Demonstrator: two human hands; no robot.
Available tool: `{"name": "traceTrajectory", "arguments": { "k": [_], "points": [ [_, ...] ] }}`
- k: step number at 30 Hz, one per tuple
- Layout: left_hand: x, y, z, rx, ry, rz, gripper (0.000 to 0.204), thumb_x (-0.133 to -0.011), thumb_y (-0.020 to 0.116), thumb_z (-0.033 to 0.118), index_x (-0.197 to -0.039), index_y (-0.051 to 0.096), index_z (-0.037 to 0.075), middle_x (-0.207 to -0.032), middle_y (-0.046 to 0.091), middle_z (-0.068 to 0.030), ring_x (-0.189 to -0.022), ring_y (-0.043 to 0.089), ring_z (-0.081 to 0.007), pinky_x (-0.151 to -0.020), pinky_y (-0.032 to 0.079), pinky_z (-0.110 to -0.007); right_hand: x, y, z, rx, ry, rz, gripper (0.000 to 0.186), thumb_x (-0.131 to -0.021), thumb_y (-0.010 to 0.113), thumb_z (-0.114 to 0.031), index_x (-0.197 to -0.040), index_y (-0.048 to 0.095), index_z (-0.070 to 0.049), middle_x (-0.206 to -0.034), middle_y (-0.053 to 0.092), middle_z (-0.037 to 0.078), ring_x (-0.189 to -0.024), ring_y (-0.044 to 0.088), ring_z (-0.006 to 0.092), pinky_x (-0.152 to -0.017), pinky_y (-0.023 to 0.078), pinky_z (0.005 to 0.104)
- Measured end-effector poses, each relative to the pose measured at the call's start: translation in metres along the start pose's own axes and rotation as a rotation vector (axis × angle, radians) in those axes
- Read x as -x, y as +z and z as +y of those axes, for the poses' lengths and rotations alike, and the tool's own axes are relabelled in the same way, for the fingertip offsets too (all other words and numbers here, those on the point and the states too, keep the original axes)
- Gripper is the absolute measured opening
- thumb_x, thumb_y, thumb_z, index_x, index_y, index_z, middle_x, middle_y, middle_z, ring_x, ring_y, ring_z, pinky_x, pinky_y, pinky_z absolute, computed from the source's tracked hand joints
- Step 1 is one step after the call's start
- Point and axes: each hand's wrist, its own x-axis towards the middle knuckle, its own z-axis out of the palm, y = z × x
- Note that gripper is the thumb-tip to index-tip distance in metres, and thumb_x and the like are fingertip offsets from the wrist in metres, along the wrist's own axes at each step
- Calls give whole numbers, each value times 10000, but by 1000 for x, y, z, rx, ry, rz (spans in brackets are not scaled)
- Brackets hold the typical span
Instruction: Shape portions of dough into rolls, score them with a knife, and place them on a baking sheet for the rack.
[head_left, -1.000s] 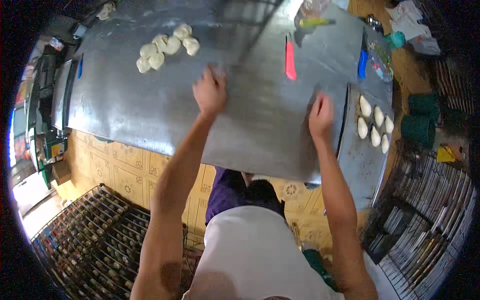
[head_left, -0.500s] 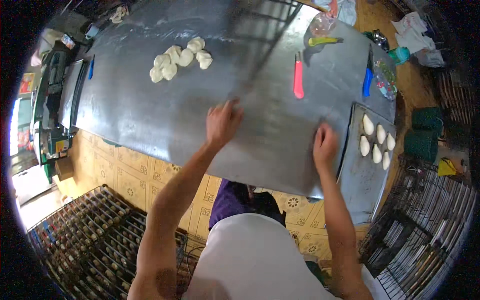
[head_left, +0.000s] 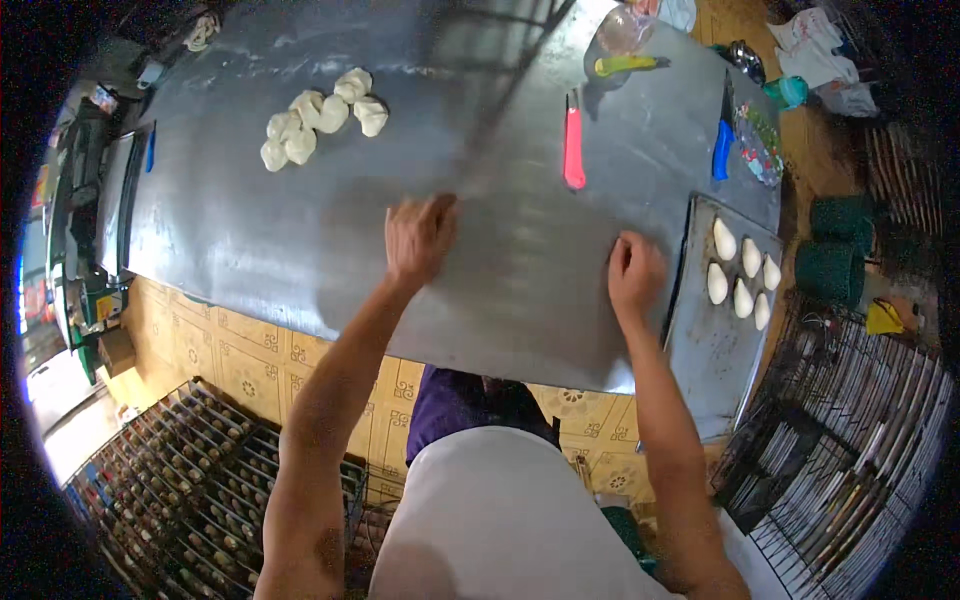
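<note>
My left hand is over the middle of the grey metal table, its fingers curled down. My right hand is closed in a loose fist just left of the baking tray. The curled fingers hide whatever may be in or under either hand. On the tray, several pale, teardrop-shaped dough pieces lie in two rows. A cluster of rounded dough lumps sits beyond my left hand, to the left. Past the gap between my hands lies a pink-handled knife.
A yellow-green-handled knife and a blue-handled knife lie farther back, by a patterned plastic bag. Another blue tool lies at the left edge. Wire racks stand behind on the left and right.
The whole view has shifted, so the table and things on it appear slightly farther left. Both hands keep about the same places on the table. My right hand was blurred and now shows sharply.
</note>
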Motion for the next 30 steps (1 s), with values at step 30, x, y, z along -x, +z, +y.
{"name": "traceTrajectory", "arguments": {
  "k": [30],
  "points": [
    [-105, 9, 30, -104, 128, -11, 303, -998, 682, 368, -1163, 724, 117, -1068, 740, -93, -1000, 642, -332, -916, 428, -516, -105, 37, -9, 146, 228, 76, 165, -990, 666, -184, -1116, 711, -88, -972, 711, 111, -944, 653, 355, -878, 485, 500]
  ]
}}
